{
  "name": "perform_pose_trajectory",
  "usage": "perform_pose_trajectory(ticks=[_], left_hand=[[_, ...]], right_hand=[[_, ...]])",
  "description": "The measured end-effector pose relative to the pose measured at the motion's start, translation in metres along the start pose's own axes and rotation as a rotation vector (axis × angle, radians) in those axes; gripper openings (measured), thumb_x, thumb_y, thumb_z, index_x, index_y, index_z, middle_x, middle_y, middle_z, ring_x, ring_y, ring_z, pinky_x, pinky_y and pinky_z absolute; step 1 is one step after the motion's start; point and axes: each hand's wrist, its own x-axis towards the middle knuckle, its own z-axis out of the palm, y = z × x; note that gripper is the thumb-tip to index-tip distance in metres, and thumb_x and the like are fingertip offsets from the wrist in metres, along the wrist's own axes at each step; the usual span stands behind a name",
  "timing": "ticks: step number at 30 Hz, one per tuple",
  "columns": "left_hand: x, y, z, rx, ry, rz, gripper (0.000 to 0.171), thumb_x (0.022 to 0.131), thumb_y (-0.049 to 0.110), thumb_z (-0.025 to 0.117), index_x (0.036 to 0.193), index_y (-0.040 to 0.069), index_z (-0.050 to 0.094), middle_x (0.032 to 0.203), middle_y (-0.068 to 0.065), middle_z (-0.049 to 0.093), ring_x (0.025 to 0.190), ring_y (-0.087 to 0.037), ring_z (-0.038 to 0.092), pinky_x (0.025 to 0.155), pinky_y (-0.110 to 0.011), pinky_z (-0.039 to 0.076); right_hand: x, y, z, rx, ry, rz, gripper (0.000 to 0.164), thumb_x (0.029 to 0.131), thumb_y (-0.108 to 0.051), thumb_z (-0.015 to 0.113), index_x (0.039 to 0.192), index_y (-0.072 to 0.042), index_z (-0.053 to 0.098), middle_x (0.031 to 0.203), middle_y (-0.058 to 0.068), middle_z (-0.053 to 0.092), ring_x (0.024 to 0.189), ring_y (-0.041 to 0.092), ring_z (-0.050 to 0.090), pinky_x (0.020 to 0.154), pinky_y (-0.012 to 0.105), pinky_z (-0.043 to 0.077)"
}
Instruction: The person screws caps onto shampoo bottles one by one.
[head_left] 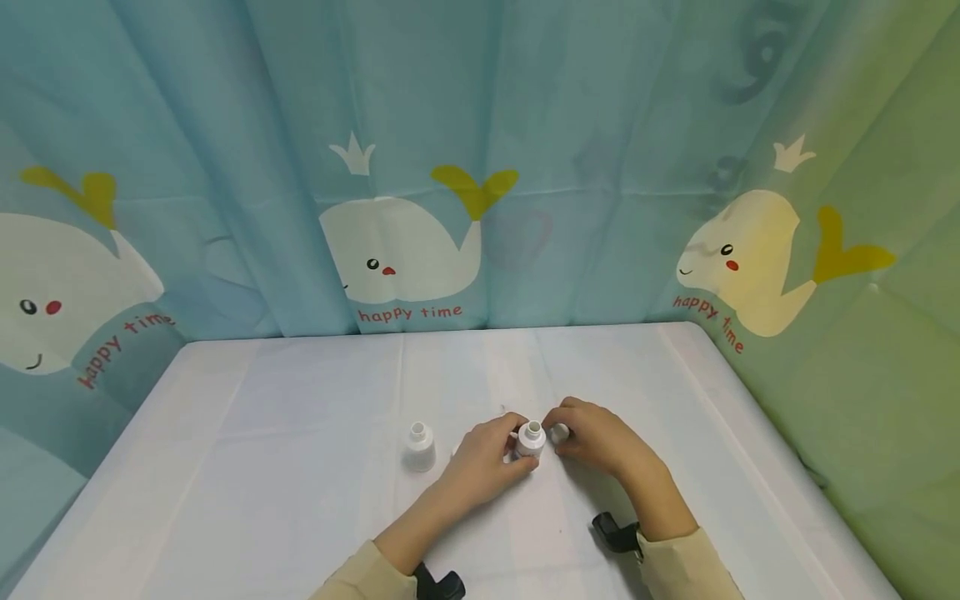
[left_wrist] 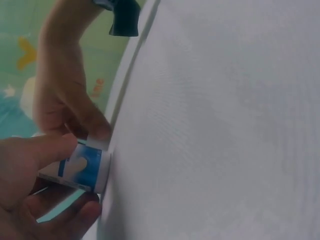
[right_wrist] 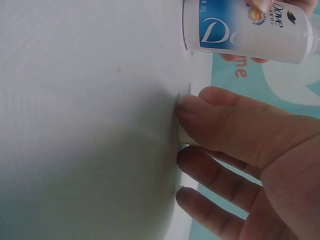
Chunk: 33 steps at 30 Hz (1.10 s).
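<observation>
My left hand (head_left: pixel 491 454) grips a small white Dove bottle (head_left: pixel 531 439) between thumb and fingers. Its neck is bare and its base is at the tabletop. In the right wrist view the bottle's blue-and-white label (right_wrist: pixel 235 25) shows. Just to the right of it, my right hand (head_left: pixel 600 437) pinches a small white cap (head_left: pixel 559 433) low at the table surface. Fingers cover most of that cap in the right wrist view. A second white bottle (head_left: pixel 418 447), also with an open neck, stands upright to the left of my left hand.
The table (head_left: pixel 300 483) has a white cover and reaches back to a blue-green curtain (head_left: pixel 555 250) printed with whales. A black wrist mount (head_left: pixel 615 533) sits under the right forearm, another (head_left: pixel 441 585) by the left.
</observation>
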Motion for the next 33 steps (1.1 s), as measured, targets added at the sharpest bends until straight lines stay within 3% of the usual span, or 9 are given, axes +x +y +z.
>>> perform_pose_trajectory(ticks=[6, 14, 25, 33], left_hand=[[-0.002, -0.001, 0.001, -0.019, 0.021, 0.022, 0.038, 0.082, 0.028, 0.081, 0.115, 0.020, 0.064, 0.087, 0.008, 0.060, 0.075, -0.007, 0.051, 0.066, -0.022, 0.041], [-0.003, 0.001, -0.002, -0.052, 0.047, 0.085, 0.038, 0.082, 0.028, 0.082, 0.115, 0.020, 0.065, 0.103, 0.011, 0.067, 0.091, -0.010, 0.064, 0.080, -0.024, 0.050], [-0.011, 0.000, -0.016, -0.129, 0.086, 0.093, 0.038, 0.082, 0.023, 0.081, 0.115, 0.015, 0.065, 0.109, 0.006, 0.069, 0.101, -0.009, 0.065, 0.090, -0.033, 0.055], [-0.015, -0.003, -0.026, -0.196, 0.116, 0.097, 0.038, 0.083, 0.018, 0.081, 0.116, 0.012, 0.064, 0.110, 0.004, 0.068, 0.103, -0.009, 0.065, 0.090, -0.029, 0.056]], right_hand=[[0.000, 0.000, 0.001, -0.015, 0.022, -0.031, 0.028, 0.078, -0.006, 0.082, 0.100, -0.020, 0.072, 0.095, -0.008, 0.063, 0.086, 0.011, 0.061, 0.078, 0.035, 0.053], [0.001, 0.000, -0.002, -0.004, 0.048, -0.036, 0.027, 0.079, -0.007, 0.082, 0.101, -0.019, 0.073, 0.096, -0.009, 0.064, 0.079, 0.008, 0.055, 0.073, 0.031, 0.050], [0.000, -0.002, -0.006, 0.003, 0.103, -0.101, 0.029, 0.081, -0.005, 0.079, 0.108, -0.015, 0.072, 0.101, -0.007, 0.066, 0.084, 0.010, 0.059, 0.076, 0.031, 0.053], [-0.001, -0.007, -0.011, 0.013, 0.130, -0.109, 0.030, 0.082, -0.007, 0.080, 0.110, -0.015, 0.072, 0.103, -0.005, 0.067, 0.089, 0.013, 0.063, 0.079, 0.035, 0.055]])
